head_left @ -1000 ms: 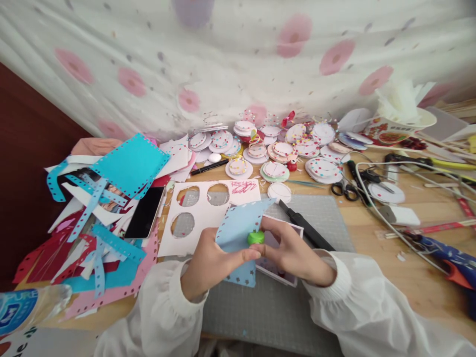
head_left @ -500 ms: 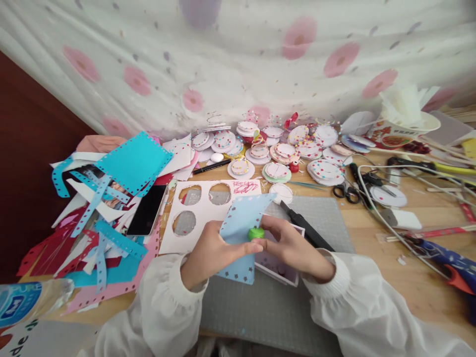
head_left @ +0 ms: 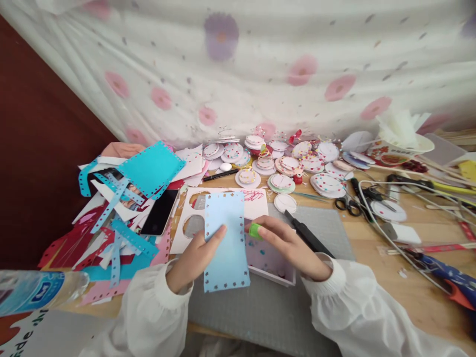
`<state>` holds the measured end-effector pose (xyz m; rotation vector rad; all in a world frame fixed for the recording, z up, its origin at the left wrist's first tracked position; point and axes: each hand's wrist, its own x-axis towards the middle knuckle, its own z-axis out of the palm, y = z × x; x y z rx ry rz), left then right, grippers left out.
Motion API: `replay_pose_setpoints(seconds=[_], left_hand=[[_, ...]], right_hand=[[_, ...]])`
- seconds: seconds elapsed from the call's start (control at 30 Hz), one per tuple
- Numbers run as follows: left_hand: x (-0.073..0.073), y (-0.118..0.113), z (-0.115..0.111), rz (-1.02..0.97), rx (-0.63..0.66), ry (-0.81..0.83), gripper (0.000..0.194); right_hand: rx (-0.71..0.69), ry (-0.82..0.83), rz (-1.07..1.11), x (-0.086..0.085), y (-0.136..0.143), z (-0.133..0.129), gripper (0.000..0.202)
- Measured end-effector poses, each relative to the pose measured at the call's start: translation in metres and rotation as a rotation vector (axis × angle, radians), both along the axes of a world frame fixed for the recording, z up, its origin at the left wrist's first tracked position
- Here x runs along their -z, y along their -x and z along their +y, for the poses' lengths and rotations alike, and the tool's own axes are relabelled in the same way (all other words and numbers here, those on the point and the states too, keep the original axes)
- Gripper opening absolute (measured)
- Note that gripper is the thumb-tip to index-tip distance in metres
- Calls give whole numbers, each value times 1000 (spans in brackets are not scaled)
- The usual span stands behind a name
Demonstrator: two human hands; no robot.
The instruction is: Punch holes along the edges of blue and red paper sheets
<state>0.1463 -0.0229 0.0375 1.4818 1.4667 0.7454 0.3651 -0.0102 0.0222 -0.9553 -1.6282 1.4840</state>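
My left hand (head_left: 194, 259) is closed on a light blue paper strip (head_left: 227, 258), with the thumb lying flat on its face. Small flower-shaped holes run along the strip's edges. To its right, my right hand (head_left: 292, 244) pinches a small green paper punch (head_left: 254, 230) between thumb and fingers. The punch is apart from the strip's right edge. Under my right hand stands a shallow white box (head_left: 273, 275) with small blue bits inside, partly hidden by the hand and strip. A grey cutting mat (head_left: 238, 312) lies beneath.
A white card with round cut-outs (head_left: 181, 238) lies behind the strip. A black utility knife (head_left: 310, 237) and scissors (head_left: 347, 204) are to the right. Paper scraps (head_left: 122, 228), a phone (head_left: 159, 213) and a water bottle (head_left: 44, 292) are left. Decorated paper discs (head_left: 327, 184) line the back.
The blue strip has turned to face me and moved slightly left. My right hand has drawn the green punch away from the strip's edge. The view has shifted slightly.
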Motion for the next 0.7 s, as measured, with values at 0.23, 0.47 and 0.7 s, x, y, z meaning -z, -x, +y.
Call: replay_pose_setpoints(seconds=[0.23, 0.47, 0.7], left_hand=[[-2, 9, -4, -29, -53, 18, 45], [-1, 14, -12, -157, -38, -117, 39], [6, 18, -19, -218, -71, -9, 45]], right_hand=[[-2, 0, -32, -5, 5, -12, 27], [80, 28, 83, -3, 7, -23, 27], [0, 35, 85, -5, 14, -31, 21]])
